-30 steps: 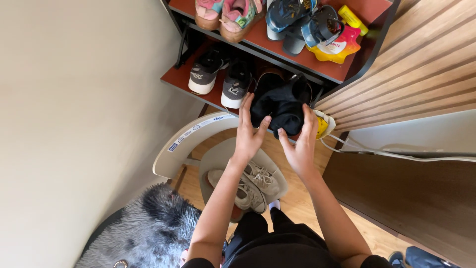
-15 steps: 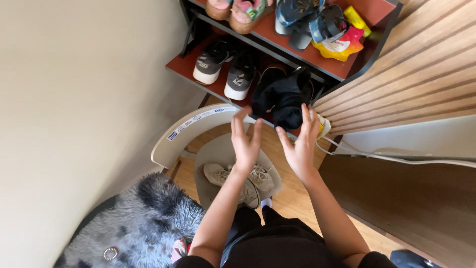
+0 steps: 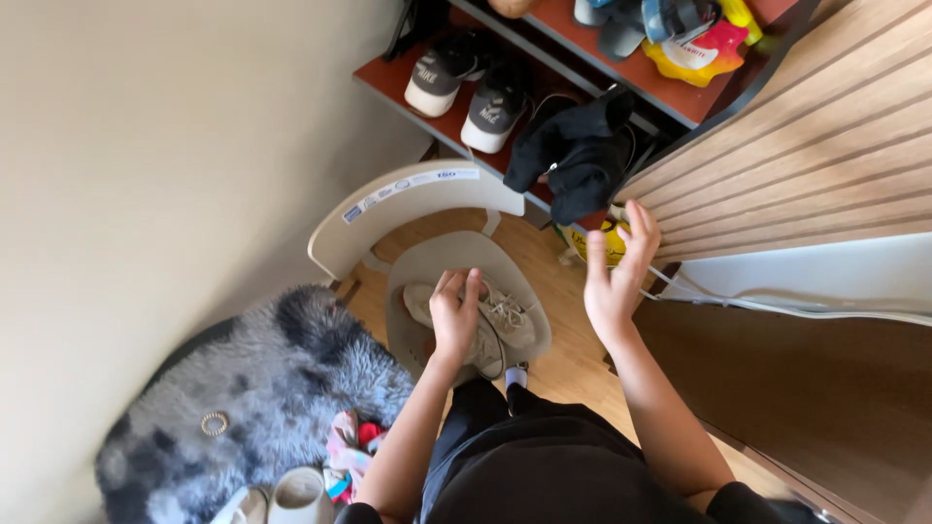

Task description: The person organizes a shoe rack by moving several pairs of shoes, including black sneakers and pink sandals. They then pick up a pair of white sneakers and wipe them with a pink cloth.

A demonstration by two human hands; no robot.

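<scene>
Both hands are pulling back from the black shoes (image 3: 578,155). I'm closing my left hand (image 3: 454,312) on the beige sneakers (image 3: 485,315) on the chair (image 3: 417,199); my right hand (image 3: 616,277) is hovering wide open right of it.

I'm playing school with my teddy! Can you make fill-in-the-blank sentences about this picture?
1. The left hand rests on a pale ____ lying on the small chair.
2. The right hand is open and holds ____.
3. The fluffy rug beside the chair is ____ in colour.
4. The black shoes sit on the lower ____ of the rack.

Missing words: sneaker; nothing; grey; shelf
</scene>
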